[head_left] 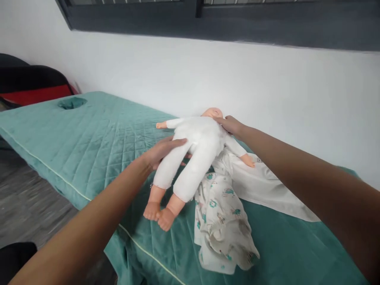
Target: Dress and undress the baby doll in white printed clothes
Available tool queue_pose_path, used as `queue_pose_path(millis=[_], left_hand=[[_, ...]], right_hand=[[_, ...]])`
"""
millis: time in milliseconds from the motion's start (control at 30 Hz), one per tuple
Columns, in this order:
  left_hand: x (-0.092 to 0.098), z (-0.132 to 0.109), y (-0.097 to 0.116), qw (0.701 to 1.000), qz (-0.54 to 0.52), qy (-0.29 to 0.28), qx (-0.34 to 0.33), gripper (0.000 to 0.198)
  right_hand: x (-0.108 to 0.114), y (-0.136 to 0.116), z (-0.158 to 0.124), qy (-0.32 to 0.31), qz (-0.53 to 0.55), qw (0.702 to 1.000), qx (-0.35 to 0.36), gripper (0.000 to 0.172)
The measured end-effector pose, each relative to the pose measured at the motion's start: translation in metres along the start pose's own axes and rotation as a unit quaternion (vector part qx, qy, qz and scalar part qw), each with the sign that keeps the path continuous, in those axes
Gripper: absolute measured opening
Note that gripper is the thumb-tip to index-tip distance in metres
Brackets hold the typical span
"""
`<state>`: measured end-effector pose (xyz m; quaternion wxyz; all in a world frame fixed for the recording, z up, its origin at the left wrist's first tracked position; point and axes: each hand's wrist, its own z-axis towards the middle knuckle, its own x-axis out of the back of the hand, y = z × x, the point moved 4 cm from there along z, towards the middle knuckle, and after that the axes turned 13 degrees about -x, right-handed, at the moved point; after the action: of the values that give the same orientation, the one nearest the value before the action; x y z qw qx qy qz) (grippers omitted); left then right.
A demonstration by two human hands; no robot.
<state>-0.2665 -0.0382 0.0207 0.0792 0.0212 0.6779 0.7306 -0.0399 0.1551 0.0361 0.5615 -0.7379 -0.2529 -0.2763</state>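
A baby doll (pixel 197 136) with a white cloth body and bare plastic hands and feet lies over the green bed, feet toward me, head toward the wall. My left hand (pixel 166 152) is wrapped round one of its thighs, thumb on top and fingertips showing between the legs. At the doll's shoulder, near the neck, my right hand (pixel 230 124) grips the body; its lower fingers are hidden behind the doll. Beneath and beside the doll lies a crumpled white baby garment (pixel 227 213) with green and pink prints, close to its legs.
The quilted green bed cover (pixel 103 146) has a face hole (pixel 72 103) at the far left. A plain white cloth (pixel 267 188) spreads to the right. Behind stands a white wall (pixel 267 87) under a dark window frame (pixel 148 19). A black and red chair (pixel 35 87) is at left.
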Motion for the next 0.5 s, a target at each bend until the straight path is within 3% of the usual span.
queue_pose_path(millis=[167, 300, 400, 500], left_hand=[[0.048, 0.023, -0.023, 0.999, 0.049, 0.014, 0.014, 0.041], [0.071, 0.040, -0.036, 0.995, 0.095, 0.034, 0.008, 0.051], [0.077, 0.041, -0.043, 0.997, 0.077, 0.010, 0.021, 0.053], [0.084, 0.035, -0.047, 0.998, 0.055, -0.015, 0.025, 0.050]], right_hand=[[-0.047, -0.035, 0.029, -0.017, -0.004, 0.999, 0.036, 0.090], [-0.069, -0.046, 0.042, -0.036, 0.019, 0.997, 0.067, 0.092], [-0.074, -0.040, 0.045, -0.074, 0.038, 0.990, 0.112, 0.083], [-0.059, -0.010, 0.047, -0.098, 0.031, 0.988, 0.113, 0.065]])
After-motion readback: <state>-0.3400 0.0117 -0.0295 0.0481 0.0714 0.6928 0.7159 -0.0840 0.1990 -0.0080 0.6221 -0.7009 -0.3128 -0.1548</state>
